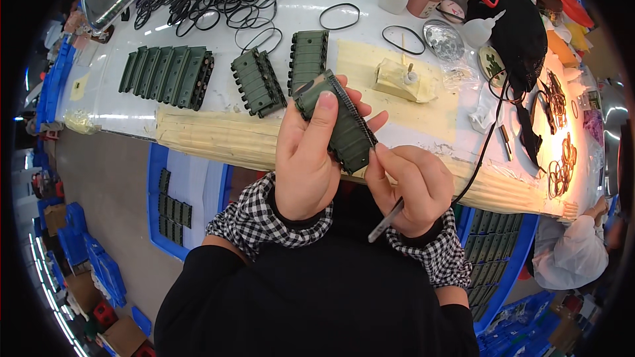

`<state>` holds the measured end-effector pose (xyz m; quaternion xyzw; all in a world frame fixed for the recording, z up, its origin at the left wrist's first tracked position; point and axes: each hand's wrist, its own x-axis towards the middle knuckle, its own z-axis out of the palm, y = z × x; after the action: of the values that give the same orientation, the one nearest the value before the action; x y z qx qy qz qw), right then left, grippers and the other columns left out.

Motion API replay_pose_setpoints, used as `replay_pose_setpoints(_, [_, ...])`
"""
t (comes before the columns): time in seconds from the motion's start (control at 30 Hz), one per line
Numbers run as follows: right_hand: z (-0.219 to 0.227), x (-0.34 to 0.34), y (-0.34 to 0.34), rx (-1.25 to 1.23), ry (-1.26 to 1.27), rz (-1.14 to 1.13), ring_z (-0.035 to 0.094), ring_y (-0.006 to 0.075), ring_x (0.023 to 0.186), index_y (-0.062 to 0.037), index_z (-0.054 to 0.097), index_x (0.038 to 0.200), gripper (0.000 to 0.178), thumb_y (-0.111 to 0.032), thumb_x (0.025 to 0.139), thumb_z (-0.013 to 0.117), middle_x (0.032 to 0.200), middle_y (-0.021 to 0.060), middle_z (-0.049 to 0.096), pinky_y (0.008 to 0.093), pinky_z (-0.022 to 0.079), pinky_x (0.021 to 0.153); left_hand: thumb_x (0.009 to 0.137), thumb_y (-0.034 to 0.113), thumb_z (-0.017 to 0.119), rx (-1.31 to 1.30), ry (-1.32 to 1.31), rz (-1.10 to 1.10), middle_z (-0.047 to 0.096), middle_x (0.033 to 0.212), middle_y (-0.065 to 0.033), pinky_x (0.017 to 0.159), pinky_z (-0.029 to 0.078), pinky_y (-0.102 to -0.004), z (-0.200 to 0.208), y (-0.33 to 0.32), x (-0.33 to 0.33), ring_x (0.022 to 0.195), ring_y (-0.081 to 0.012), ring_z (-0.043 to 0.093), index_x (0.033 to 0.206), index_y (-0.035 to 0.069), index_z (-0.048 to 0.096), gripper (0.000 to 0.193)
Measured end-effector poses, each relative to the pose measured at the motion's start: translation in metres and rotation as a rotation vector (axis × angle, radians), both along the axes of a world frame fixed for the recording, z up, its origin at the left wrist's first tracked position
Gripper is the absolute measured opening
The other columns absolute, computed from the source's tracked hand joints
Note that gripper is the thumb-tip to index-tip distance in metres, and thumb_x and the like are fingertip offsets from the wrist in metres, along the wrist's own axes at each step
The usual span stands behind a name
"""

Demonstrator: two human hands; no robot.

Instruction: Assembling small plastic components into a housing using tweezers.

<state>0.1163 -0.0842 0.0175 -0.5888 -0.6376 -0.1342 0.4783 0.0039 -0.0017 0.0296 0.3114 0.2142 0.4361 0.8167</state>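
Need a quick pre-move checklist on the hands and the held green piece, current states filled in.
1. Left hand grips the green piece: ok.
2. Right hand at the piece's lower end: ok.
3. Slim tool held in right hand: ok.
4. Dark ridged strip seated along its full length: cannot tell, too small.
5. Black cable clear of right sleeve: cannot tell, it drops from sight there.

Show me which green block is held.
The green block gripped in the left hand, with the right hand at its lower end; the other green blocks nearby lie on the table.
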Motion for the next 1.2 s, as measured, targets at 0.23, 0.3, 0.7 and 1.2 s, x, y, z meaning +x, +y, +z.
replay_pose_setpoints(0.23, [0.009, 0.007, -0.007, -0.315, 0.692, 0.228, 0.049, 0.0097, 0.055, -0.0008, 0.062, 0.083, 0.012, 0.001, 0.077, 0.072, 0.074, 0.0032, 0.055, 0.0219, 0.037, 0.05, 0.101, 0.025, 0.041, -0.015, -0.008, -0.077, 0.054, 0.103, -0.0062, 0.098, 0.049, -0.0493, 0.003, 0.008, -0.004, 0.1, -0.0157, 0.056, 0.121, 0.001, 0.045, 0.031])
replay_pose_setpoints(0.3, [0.002, 0.008, -0.005, -0.338, 0.779, 0.307, 0.045, 0.0079, 0.054, -0.0013, 0.059, 0.085, 0.008, -0.004, 0.085, 0.066, 0.075, 0.0023, 0.052, 0.0224, 0.034, 0.048, 0.101, 0.025, 0.041, -0.012, -0.007, -0.079, 0.054, 0.102, -0.006, 0.098, 0.049, -0.0495, 0.004, 0.011, -0.003, 0.1, -0.0156, 0.056, 0.12, 0.0, 0.045, 0.032])
replay_pose_setpoints(0.7, [0.03, 0.032, 0.0, -0.5, 0.244, 0.23, 0.053, 0.0313, 0.059, -0.002, 0.052, 0.085, 0.007, -0.007, 0.089, 0.055, 0.075, 0.0124, 0.049, 0.0352, 0.042, 0.052, 0.102, 0.025, 0.039, -0.041, -0.016, -0.3, 0.056, 0.105, -0.007, 0.096, 0.051, -0.0483, 0.003, 0.023, -0.01, 0.102, -0.0174, 0.057, 0.124, -0.001, 0.043, 0.035])
replay_pose_setpoints(1.2, [0.039, 0.028, 0.008, -0.409, 0.525, 0.15, 0.039, 0.0078, 0.05, -0.0032, 0.064, 0.085, 0.014, -0.009, 0.078, 0.075, 0.073, 0.0005, 0.059, 0.0238, 0.03, 0.045, 0.099, 0.013, 0.047, 0.512, 0.345, -0.317, 0.056, 0.115, -0.0097, 0.094, 0.041, -0.0268, -0.002, 0.009, -0.017, 0.107, -0.0131, 0.053, 0.123, -0.002, 0.045, 0.029])
